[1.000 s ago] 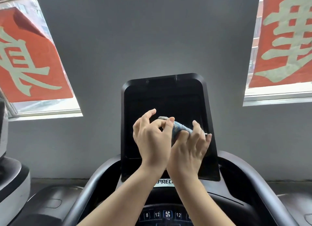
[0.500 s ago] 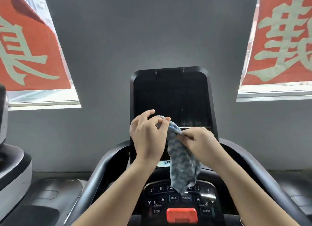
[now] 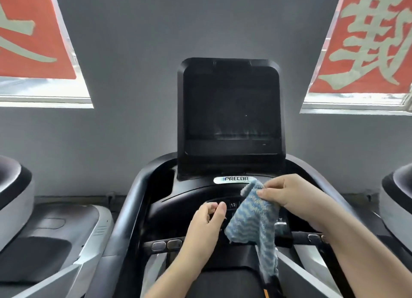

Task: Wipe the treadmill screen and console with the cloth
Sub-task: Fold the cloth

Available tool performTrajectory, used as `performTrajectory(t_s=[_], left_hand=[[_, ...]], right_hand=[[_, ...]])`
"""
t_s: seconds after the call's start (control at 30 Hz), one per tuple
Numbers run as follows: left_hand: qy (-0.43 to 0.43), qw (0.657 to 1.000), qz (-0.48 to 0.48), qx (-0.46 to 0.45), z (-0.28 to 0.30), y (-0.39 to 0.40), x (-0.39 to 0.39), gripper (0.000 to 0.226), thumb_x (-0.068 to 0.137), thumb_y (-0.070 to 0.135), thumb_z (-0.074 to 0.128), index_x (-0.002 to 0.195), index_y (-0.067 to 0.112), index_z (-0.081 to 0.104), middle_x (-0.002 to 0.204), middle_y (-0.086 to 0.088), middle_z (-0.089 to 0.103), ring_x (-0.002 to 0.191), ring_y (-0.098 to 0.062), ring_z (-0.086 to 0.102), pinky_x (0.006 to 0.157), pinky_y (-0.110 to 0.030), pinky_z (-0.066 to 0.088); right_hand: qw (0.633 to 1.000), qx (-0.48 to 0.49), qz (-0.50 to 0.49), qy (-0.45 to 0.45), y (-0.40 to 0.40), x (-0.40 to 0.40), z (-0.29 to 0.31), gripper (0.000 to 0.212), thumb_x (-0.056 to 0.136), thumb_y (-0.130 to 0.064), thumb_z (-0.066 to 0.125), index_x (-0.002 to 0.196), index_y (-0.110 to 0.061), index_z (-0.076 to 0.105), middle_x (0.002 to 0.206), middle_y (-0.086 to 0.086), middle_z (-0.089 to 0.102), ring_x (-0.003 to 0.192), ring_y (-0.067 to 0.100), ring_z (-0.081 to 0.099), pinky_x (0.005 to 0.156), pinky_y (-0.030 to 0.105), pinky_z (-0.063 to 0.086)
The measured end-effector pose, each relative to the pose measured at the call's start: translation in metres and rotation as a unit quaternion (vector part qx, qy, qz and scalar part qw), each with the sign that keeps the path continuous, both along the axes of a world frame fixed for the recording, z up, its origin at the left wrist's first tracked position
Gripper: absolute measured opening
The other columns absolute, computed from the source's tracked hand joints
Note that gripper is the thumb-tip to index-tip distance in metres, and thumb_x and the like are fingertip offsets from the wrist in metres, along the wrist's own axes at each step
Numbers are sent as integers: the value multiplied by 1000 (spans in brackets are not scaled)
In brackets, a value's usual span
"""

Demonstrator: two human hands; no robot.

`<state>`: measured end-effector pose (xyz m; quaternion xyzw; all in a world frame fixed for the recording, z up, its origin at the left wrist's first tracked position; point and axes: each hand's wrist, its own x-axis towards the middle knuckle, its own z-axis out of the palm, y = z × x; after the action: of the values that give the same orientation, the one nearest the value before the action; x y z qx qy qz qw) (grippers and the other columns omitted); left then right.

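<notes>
Nearest the camera, two bare forearms are reaching forward over the treadmill console [image 3: 178,199]. The right hand [image 3: 287,193] is pinching the upper part of a blue-and-white striped cloth [image 3: 254,217] between thumb and fingers, which are closed tight on the fabric. The cloth is hanging down and to the left of that hand, its top corner standing up beside the fingertips and its long tail trailing below the wrist, in front of the keypad. Whether the hanging cloth is touching the console surface cannot be told.

The left hand [image 3: 207,222] is hovering just left of the cloth's lower edge, holding nothing. Its fingers are curled loosely toward the thumb, nearly together but not pressed shut; whether they are brushing the console beneath cannot be told. A "12" key [image 3: 233,205] is showing between the two hands.

Just beyond the right hand's knuckles, a silver "PRECOR" badge [image 3: 234,179] is sitting on the console. Beyond and above both hands, the dark treadmill screen [image 3: 229,108] is standing upright, well apart from the cloth, with faint streaks showing along its lower part.

Farthest off, a grey wall [image 3: 156,30] is rising behind the screen, with red banners [image 3: 367,41] bearing pale characters hanging in windows off to either side of the hands.
</notes>
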<state>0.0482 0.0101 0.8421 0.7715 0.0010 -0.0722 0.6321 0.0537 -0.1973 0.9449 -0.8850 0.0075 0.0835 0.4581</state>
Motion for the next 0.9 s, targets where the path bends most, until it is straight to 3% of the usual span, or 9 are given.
performTrajectory(t_s=[0.1,0.27,0.37,0.43,0.53,0.6,0.7,0.8,0.9], left_hand=[[89,992,10,-88,-22,-6,-34,50,85,67,49,121,34,57,121,23,58,112,13,48,100,-21,32],[236,951,-9,-198,-65,-53,-63,65,57,80,66,93,27,77,94,21,75,100,3,62,99,-30,42],[271,905,-29,-326,-83,-87,-79,46,83,53,64,104,13,72,96,1,78,91,-10,73,83,-28,55],[262,876,-49,-402,-91,-100,-89,47,94,43,63,124,7,65,121,-12,71,113,-23,67,95,-36,53],[243,865,-64,-435,-125,-112,-102,50,103,32,52,142,1,49,146,-24,49,137,-39,45,117,-53,31],[255,865,-35,-431,-154,-120,-115,45,102,26,57,140,1,52,144,-24,51,135,-37,48,114,-51,37],[269,886,27,-376,-196,-128,-136,35,98,15,59,130,1,59,132,-18,63,120,-29,62,94,-35,50],[295,893,96,-325,-244,-134,-150,46,88,18,69,130,4,59,129,-15,66,122,-30,61,102,-38,47],[314,909,174,-210,-295,-133,-156,49,83,17,76,128,15,58,116,-6,73,117,-28,64,105,-42,48]], right_hand=[[999,48,-1,8,-5,-13,-6,26,92,-24,68,72,-8,73,68,8,63,65,16,54,67,31,43],[979,192,-28,57,-26,-39,-29,20,96,-17,62,91,-2,75,82,13,74,65,15,65,57,20,51],[969,226,-44,89,-47,-53,-57,21,96,-16,61,96,0,75,92,20,75,73,20,68,64,24,54],[967,223,-53,109,-63,-62,-81,20,95,-17,63,97,-1,74,91,19,75,75,20,69,68,26,54],[962,220,-94,133,-87,-74,-123,19,92,-16,68,101,0,69,89,18,75,75,21,69,75,40,55],[958,208,-115,160,-101,-81,-157,21,90,-16,71,105,-2,67,93,21,74,78,25,69,81,49,54],[956,185,-127,190,-114,-92,-214,31,87,-21,75,115,-17,62,92,16,75,79,20,70,74,36,54],[958,150,-79,230,-125,-101,-279,43,86,-23,77,122,-32,57,95,7,76,91,16,72,87,32,53],[956,127,-33,263,-127,-106,-344,35,85,-7,75,115,-23,68,102,2,74,99,15,69,82,16,49]])
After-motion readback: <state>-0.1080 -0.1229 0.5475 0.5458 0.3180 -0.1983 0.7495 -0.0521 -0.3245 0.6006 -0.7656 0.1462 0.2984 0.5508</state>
